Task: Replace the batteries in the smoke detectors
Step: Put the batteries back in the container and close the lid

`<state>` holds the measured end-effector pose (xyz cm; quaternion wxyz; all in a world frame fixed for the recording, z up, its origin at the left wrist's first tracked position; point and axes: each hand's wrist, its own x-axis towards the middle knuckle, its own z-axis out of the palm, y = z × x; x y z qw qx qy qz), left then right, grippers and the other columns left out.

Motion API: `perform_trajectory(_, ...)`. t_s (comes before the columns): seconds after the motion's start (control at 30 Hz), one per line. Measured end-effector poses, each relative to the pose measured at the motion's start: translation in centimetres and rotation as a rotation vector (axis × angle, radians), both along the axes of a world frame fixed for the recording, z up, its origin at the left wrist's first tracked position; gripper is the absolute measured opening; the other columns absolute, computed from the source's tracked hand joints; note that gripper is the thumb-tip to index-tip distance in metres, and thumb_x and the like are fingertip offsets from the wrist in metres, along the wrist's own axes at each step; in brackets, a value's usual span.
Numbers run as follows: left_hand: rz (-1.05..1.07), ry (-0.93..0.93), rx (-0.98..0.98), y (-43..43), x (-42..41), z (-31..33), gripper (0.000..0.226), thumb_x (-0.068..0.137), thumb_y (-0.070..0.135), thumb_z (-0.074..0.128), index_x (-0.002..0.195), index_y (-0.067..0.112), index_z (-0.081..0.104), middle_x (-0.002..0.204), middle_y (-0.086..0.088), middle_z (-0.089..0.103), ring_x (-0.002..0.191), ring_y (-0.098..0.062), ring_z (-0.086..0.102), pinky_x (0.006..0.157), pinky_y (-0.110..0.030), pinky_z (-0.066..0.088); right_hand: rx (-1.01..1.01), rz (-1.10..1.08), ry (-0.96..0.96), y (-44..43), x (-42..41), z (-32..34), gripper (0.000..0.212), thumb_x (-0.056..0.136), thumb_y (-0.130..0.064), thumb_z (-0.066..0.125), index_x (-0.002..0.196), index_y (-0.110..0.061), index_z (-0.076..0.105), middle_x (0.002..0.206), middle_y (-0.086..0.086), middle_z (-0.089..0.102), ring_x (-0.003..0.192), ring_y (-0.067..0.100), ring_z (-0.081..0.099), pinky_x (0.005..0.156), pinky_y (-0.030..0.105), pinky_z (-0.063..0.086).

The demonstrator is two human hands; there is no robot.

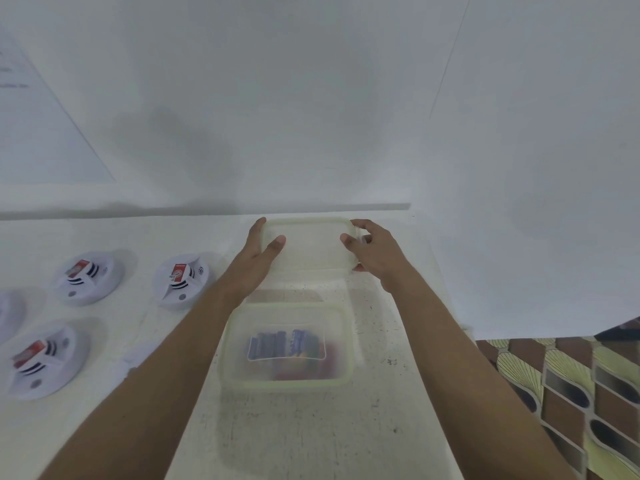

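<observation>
Batteries lie in an open translucent container, just nearer the body than both hands. Left hand and right hand hold the container's lid by its ends. Smoke detectors sit left of the left hand.

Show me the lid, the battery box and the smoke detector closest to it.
lid (308, 245): head view, middle of its top.
battery box (284, 384): head view, near rim.
smoke detector (188, 287): head view, white body.
</observation>
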<state>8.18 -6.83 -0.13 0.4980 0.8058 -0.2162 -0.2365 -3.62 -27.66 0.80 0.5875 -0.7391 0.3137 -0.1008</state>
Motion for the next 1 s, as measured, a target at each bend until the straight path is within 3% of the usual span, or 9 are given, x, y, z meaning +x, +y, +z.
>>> perform_trajectory(0.2, -0.034, -0.007, -0.028, 0.42, 0.16, -0.45, 0.068, 0.102, 0.049, 0.042, 0.157, 0.04, 0.004, 0.164, 0.02, 0.002, 0.149, -0.002, 0.007, 0.119, -0.028, 0.011, 0.006, 0.0, 0.002, -0.02, 0.16, -0.46, 0.046, 0.094, -0.038, 0.068, 0.137, -0.031, 0.054, 0.129, 0.014, 0.057, 0.106, 0.024, 0.066, 0.072, 0.028, 0.059)
perform_trajectory(0.3, -0.045, 0.04, -0.021, 0.57, 0.12, -0.35, 0.065, 0.103, 0.052, 0.036, 0.156, 0.045, -0.002, 0.163, 0.021, 0.0, 0.146, -0.001, 0.01, 0.119, -0.03, 0.013, 0.003, 0.001, 0.003, -0.12, 0.25, -0.59, 0.046, 0.094, -0.038, 0.068, 0.137, -0.031, 0.054, 0.13, 0.015, 0.056, 0.107, 0.025, 0.065, 0.071, 0.028, 0.058)
perform_trajectory(0.4, -0.035, 0.071, -0.02, 0.72, 0.14, -0.36, 0.063, 0.103, 0.055, 0.034, 0.155, 0.048, -0.001, 0.163, 0.02, 0.004, 0.147, -0.006, 0.015, 0.123, -0.042, 0.019, 0.005, -0.003, -0.002, -0.12, 0.34, -0.69, 0.046, 0.094, -0.038, 0.068, 0.138, -0.031, 0.054, 0.13, 0.015, 0.056, 0.107, 0.025, 0.064, 0.071, 0.028, 0.058)
perform_trajectory(0.5, -0.021, 0.102, 0.017, 0.8, 0.33, -0.42, 0.069, 0.099, 0.064, 0.035, 0.157, 0.042, 0.004, 0.161, 0.018, 0.014, 0.148, -0.009, 0.019, 0.122, -0.043, 0.021, 0.011, -0.007, -0.009, -0.17, 0.34, -0.89, 0.047, 0.094, -0.038, 0.069, 0.137, -0.031, 0.054, 0.13, 0.016, 0.056, 0.109, 0.026, 0.064, 0.072, 0.029, 0.058)
perform_trajectory(0.67, -0.001, 0.075, 0.082, 0.35, -0.05, 0.25, 0.068, 0.102, 0.053, 0.037, 0.158, 0.02, 0.016, 0.146, 0.019, 0.026, 0.142, -0.007, 0.025, 0.11, -0.024, 0.021, 0.018, -0.011, -0.014, -0.22, 0.28, -0.79, 0.046, 0.094, -0.037, 0.069, 0.137, -0.03, 0.055, 0.129, 0.016, 0.057, 0.107, 0.027, 0.065, 0.079, 0.035, 0.061)
perform_trajectory(0.8, 0.026, 0.049, 0.166, 0.36, -0.05, 0.07, 0.078, 0.098, 0.063, 0.037, 0.158, 0.02, 0.013, 0.164, 0.005, 0.017, 0.151, -0.014, 0.015, 0.119, -0.032, 0.014, 0.036, -0.015, -0.019, -0.13, 0.21, -0.81, 0.046, 0.094, -0.036, 0.069, 0.137, -0.029, 0.055, 0.13, 0.016, 0.056, 0.109, 0.027, 0.064, 0.08, 0.036, 0.061)
perform_trajectory(0.9, 0.032, 0.102, 0.157, 0.62, 0.18, -0.25, 0.09, 0.087, 0.079, 0.037, 0.158, 0.033, 0.007, 0.166, 0.005, 0.005, 0.153, -0.012, 0.002, 0.123, -0.042, 0.008, 0.04, -0.012, -0.017, -0.14, 0.17, -0.84, 0.047, 0.094, -0.036, 0.069, 0.138, -0.03, 0.054, 0.128, 0.014, 0.056, 0.109, 0.027, 0.064, 0.082, 0.037, 0.061)
perform_trajectory(1.0, 0.052, 0.122, 0.222, 0.84, 0.45, -0.68, 0.081, 0.09, 0.077, 0.033, 0.156, 0.042, 0.001, 0.166, 0.003, -0.012, 0.153, -0.015, -0.006, 0.121, -0.047, 0.007, 0.043, -0.011, -0.023, -0.09, 0.06, -0.76, 0.045, 0.094, -0.036, 0.069, 0.137, -0.03, 0.055, 0.121, 0.011, 0.058, 0.103, 0.025, 0.066, 0.081, 0.035, 0.061)
